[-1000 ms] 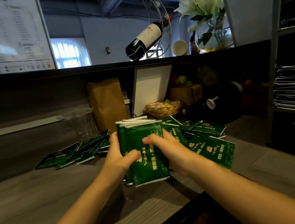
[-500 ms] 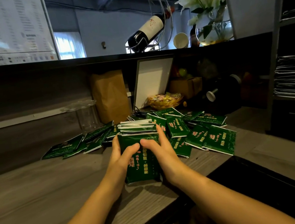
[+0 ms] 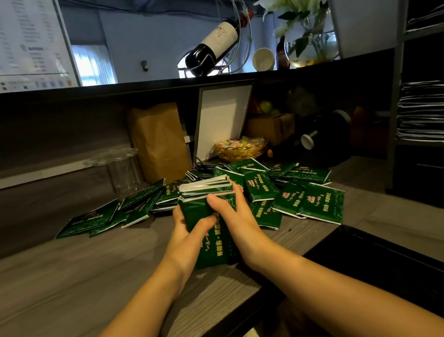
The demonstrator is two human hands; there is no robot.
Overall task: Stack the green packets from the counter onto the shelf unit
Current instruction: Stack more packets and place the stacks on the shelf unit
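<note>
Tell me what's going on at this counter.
A person grips a bundle of green packets between the left hand and right hand, holding it upright on the wooden counter. More loose packets lie scattered behind it and to the right. The shelf unit stands at the far right; this bundle is not yet on it.

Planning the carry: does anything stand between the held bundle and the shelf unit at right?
Only loose green packets lying flat on the counter between the bundle and the shelf unit; lifted above them, the way looks open.
</note>
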